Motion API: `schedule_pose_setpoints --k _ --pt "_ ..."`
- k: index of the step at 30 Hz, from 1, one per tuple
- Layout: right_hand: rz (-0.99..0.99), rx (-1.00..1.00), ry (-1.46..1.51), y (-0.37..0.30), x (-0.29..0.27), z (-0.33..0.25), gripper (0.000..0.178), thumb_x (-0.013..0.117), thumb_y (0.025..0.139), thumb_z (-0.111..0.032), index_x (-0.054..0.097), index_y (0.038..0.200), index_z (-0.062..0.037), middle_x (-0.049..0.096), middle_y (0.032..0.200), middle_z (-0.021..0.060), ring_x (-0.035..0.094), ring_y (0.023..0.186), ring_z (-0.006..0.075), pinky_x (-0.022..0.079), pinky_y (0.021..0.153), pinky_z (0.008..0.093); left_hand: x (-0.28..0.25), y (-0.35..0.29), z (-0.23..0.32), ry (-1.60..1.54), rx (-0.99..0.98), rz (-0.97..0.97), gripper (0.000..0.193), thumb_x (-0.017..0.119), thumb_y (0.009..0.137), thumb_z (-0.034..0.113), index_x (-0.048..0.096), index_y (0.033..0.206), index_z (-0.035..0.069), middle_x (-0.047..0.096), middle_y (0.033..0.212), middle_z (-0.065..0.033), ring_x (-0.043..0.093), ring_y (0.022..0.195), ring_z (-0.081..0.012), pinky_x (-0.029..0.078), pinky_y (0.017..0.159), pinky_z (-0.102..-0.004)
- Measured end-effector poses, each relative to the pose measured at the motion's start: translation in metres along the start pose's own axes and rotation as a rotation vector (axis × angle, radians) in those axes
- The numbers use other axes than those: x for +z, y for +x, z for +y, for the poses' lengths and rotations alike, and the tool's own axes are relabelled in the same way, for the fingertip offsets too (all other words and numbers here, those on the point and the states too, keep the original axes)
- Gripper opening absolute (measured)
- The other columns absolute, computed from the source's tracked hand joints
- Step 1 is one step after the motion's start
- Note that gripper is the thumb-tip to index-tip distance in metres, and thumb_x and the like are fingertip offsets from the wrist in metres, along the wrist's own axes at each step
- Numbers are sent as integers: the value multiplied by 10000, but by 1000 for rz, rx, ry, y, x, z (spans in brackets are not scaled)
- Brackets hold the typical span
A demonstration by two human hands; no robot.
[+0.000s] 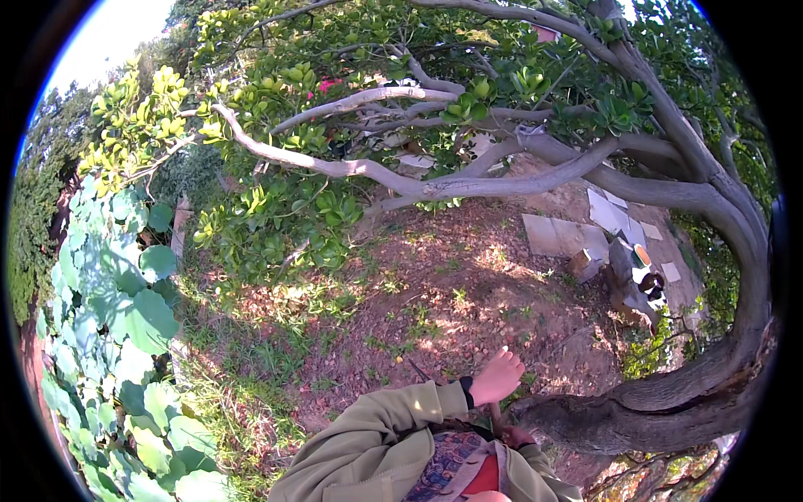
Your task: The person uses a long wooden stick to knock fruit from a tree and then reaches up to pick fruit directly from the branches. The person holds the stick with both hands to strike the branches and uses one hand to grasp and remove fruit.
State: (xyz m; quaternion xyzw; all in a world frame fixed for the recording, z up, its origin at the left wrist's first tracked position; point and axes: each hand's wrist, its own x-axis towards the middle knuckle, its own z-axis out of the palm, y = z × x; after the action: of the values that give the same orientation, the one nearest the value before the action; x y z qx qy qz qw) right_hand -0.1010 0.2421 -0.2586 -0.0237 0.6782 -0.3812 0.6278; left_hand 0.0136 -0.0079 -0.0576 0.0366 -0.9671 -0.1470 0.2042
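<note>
My left hand comes out of an olive green sleeve with a dark band at the wrist. Its fingers are curled closed, and what they hold, if anything, is hidden. Just below it, in shade, my right hand looks closed beside the thick tree trunk. A short brown stick-like piece shows between the two hands; I cannot tell whether it is a handle or a branch. Both hands are close in front of my body, over a patterned cloth and something red.
The trunk curves up on the right into long bare branches with green leaves overhead. Large round leaves grow thickly at the left. Ahead lies sloping brown soil with dry leaves and grass. Pale slabs and a rough stone block are farther right.
</note>
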Motion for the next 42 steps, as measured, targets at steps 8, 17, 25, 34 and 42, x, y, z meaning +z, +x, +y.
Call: schedule_pose_setpoints --k 8,17,25,34,42 --pt "-126 -368 -474 19 -8 15 330 529 909 -178 575 1160 32 647 966 153 627 758 270 532 686 345 -1 -21 -47 -77 -236 -162 195 629 774 225 610 788 31 620 650 -125 647 701 -316 488 533 -446" --pt "52 -258 -633 36 -26 28 461 729 778 -205 617 1162 23 684 933 111 634 872 165 519 763 329 0 -15 -43 -165 -228 -209 232 616 824 244 612 749 25 634 700 -160 632 722 -370 501 644 -496" --pt "203 -15 -92 40 -7 -34 369 695 785 -248 649 1060 -6 688 886 122 642 805 199 505 685 357 -17 -1 -17 -185 -107 -189 267 583 850 280 606 782 23 628 696 -148 631 703 -357 485 632 -499" --pt "316 -63 -64 50 -26 21 301 656 793 -297 685 945 -39 692 833 135 650 731 237 490 598 388 -21 6 15 -188 78 -222 269 552 896 293 572 913 25 611 722 -146 624 671 -353 490 588 -475" --pt "634 -285 -890 70 -79 192 292 622 801 -340 718 842 -67 697 786 146 658 665 271 476 520 416 -23 11 47 -233 182 -189 246 554 902 276 541 842 38 599 756 -137 627 684 -333 500 580 -443"
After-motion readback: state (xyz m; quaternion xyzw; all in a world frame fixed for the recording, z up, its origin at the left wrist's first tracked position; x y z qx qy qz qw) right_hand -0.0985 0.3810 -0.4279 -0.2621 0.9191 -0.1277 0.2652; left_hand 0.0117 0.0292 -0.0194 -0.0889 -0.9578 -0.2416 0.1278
